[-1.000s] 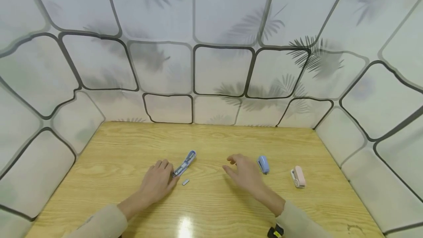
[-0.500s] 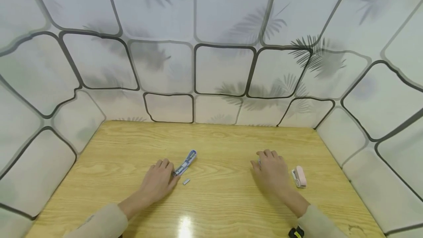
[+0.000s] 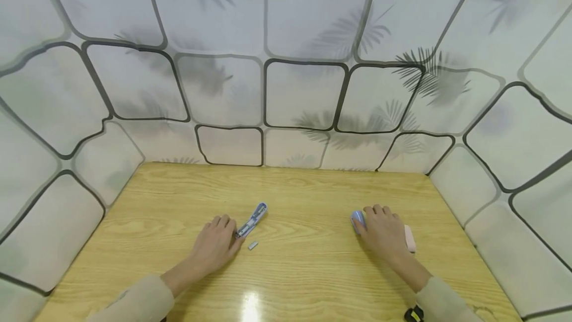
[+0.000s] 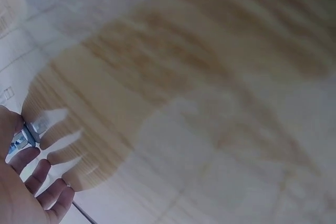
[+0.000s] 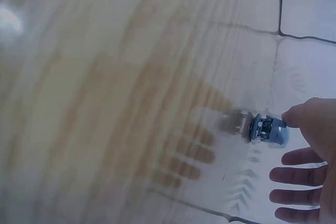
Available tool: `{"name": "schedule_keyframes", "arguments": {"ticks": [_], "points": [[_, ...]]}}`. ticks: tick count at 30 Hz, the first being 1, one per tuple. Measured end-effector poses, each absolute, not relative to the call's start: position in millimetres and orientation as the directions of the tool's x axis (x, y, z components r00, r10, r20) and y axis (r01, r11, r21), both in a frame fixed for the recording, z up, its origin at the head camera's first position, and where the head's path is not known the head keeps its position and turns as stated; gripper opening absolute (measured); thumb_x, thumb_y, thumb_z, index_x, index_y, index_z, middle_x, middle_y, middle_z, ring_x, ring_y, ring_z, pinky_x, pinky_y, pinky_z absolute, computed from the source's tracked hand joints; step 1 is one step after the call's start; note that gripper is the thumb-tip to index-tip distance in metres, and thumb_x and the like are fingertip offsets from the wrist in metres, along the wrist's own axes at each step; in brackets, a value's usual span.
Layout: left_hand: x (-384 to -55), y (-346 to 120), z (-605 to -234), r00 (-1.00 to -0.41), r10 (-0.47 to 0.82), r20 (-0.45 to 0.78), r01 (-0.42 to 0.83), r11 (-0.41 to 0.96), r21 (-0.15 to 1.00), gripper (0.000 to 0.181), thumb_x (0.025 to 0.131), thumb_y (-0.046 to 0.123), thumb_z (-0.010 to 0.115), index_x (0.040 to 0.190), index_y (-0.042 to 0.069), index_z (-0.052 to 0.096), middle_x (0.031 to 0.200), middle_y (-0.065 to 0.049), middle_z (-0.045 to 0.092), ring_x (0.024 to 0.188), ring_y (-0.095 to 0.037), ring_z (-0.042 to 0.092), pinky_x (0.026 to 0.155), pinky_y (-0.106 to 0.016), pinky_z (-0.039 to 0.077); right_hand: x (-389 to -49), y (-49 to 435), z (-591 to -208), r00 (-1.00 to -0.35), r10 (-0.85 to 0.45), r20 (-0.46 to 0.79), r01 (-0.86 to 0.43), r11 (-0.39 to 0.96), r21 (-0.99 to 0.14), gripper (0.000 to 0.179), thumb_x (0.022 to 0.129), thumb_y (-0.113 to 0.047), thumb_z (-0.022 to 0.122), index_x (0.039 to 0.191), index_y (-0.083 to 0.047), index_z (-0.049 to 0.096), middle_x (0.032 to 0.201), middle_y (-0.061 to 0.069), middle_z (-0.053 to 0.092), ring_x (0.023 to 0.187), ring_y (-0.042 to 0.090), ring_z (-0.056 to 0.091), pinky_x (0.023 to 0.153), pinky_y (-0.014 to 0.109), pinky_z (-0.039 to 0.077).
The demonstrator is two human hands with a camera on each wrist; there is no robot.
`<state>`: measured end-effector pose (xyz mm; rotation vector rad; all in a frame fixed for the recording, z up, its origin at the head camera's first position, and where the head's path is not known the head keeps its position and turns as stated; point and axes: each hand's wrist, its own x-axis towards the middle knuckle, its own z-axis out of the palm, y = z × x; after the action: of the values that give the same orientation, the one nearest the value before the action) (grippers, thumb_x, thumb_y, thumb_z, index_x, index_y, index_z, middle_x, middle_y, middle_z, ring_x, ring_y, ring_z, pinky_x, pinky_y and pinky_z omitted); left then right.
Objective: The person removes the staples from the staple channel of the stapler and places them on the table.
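Observation:
On the left, an opened blue stapler (image 3: 252, 220) lies stretched out on the table, its metal inside showing. My left hand (image 3: 214, 244) holds its near end between thumb and forefinger; the same stapler (image 4: 30, 134) shows at the thumb in the left wrist view. Beside it lies a small grey strip (image 3: 252, 245), seemingly staples. To the right, my right hand (image 3: 384, 230) hovers with its thumb at a small blue stapler (image 3: 357, 216). Straight, spread fingers show in the right wrist view, where that mini stapler (image 5: 269, 129) touches or nearly touches the thumb tip.
A pink and white mini stapler (image 3: 409, 239) sits right of my right hand, partly hidden behind it. The wooden table (image 3: 290, 272) is enclosed at the back and sides by patterned pale panels (image 3: 304, 93).
My right hand has moved rightward over the blue mini stapler and slightly past it. It now partly covers the pink one. The left hand and the opened stapler have stayed in place.

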<state>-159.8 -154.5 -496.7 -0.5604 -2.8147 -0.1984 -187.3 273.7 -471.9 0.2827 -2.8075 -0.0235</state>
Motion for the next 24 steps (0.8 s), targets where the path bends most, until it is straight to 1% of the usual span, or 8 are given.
{"name": "schedule_keyframes", "arguments": {"ticks": [5, 10, 13, 16, 20, 22, 24], "points": [[-159.1, -153.8, -497.7, -0.89, 0.352, 0.29, 0.39, 0.917, 0.086, 0.028, 0.094, 0.034, 0.079, 0.095, 0.011, 0.063, 0.093, -0.006, 0.062, 0.081, -0.018, 0.056, 0.071, -0.033, 0.055, -186.2, 275.6, -473.2, -0.923, -0.216, 0.32, -0.204, 0.976, 0.071, 0.042, 0.098, -0.038, 0.073, 0.107, 0.002, 0.072, 0.095, 0.019, 0.072, 0.083, 0.036, 0.067, 0.066, 0.05, 0.058], [-159.8, -153.6, -495.6, -0.884, 0.358, 0.301, 0.396, 0.916, 0.072, 0.029, 0.094, 0.035, 0.079, 0.095, 0.011, 0.062, 0.091, -0.005, 0.06, 0.079, -0.017, 0.054, 0.068, -0.031, 0.053, -185.9, 276.3, -475.1, -0.919, -0.231, 0.321, -0.213, 0.973, 0.089, 0.039, 0.097, -0.038, 0.075, 0.103, 0.001, 0.072, 0.09, 0.016, 0.071, 0.078, 0.033, 0.066, 0.06, 0.046, 0.056], [-160.3, -153.9, -495.5, -0.882, 0.361, 0.304, 0.399, 0.914, 0.071, 0.029, 0.093, 0.035, 0.079, 0.095, 0.011, 0.062, 0.091, -0.005, 0.06, 0.079, -0.017, 0.054, 0.068, -0.031, 0.052, -185.7, 275.9, -474.4, -0.92, -0.233, 0.314, -0.216, 0.972, 0.089, 0.038, 0.096, -0.037, 0.075, 0.102, 0.001, 0.072, 0.09, 0.016, 0.071, 0.078, 0.032, 0.066, 0.061, 0.045, 0.056], [-160.9, -154.6, -496.0, -0.887, 0.354, 0.295, 0.396, 0.913, 0.094, 0.029, 0.093, 0.035, 0.079, 0.095, 0.011, 0.062, 0.091, -0.004, 0.06, 0.08, -0.017, 0.054, 0.071, -0.034, 0.054, -185.7, 274.4, -473.5, -0.924, -0.237, 0.3, -0.219, 0.971, 0.092, 0.037, 0.097, -0.036, 0.074, 0.102, 0.0, 0.072, 0.091, 0.015, 0.072, 0.079, 0.031, 0.066, 0.061, 0.045, 0.056], [-161.6, -155.1, -495.8, -0.901, 0.337, 0.274, 0.384, 0.913, 0.138, 0.029, 0.093, 0.034, 0.079, 0.095, 0.01, 0.064, 0.09, -0.004, 0.06, 0.081, -0.018, 0.055, 0.076, -0.037, 0.056, -186.0, 270.8, -472.9, -0.926, -0.247, 0.285, -0.225, 0.968, 0.108, 0.036, 0.097, -0.035, 0.074, 0.106, 0.0, 0.072, 0.097, 0.016, 0.074, 0.085, 0.033, 0.069, 0.067, 0.046, 0.059], [-162.0, -155.1, -495.6, -0.908, 0.331, 0.258, 0.377, 0.913, 0.156, 0.029, 0.093, 0.034, 0.079, 0.096, 0.01, 0.064, 0.09, -0.003, 0.059, 0.081, -0.017, 0.054, 0.075, -0.037, 0.055, -186.1, 268.8, -473.2, -0.925, -0.253, 0.284, -0.23, 0.967, 0.113, 0.036, 0.097, -0.034, 0.074, 0.108, 0.0, 0.072, 0.099, 0.016, 0.074, 0.088, 0.034, 0.07, 0.069, 0.047, 0.061], [-162.1, -155.3, -494.9, -0.914, 0.329, 0.239, 0.373, 0.912, 0.171, 0.028, 0.094, 0.035, 0.078, 0.097, 0.01, 0.065, 0.09, -0.003, 0.059, 0.081, -0.017, 0.054, 0.075, -0.036, 0.054, -186.0, 266.7, -473.3, -0.922, -0.257, 0.289, -0.236, 0.966, 0.106, 0.035, 0.097, -0.033, 0.076, 0.109, -0.001, 0.072, 0.098, 0.016, 0.074, 0.087, 0.033, 0.069, 0.069, 0.046, 0.061]]}}
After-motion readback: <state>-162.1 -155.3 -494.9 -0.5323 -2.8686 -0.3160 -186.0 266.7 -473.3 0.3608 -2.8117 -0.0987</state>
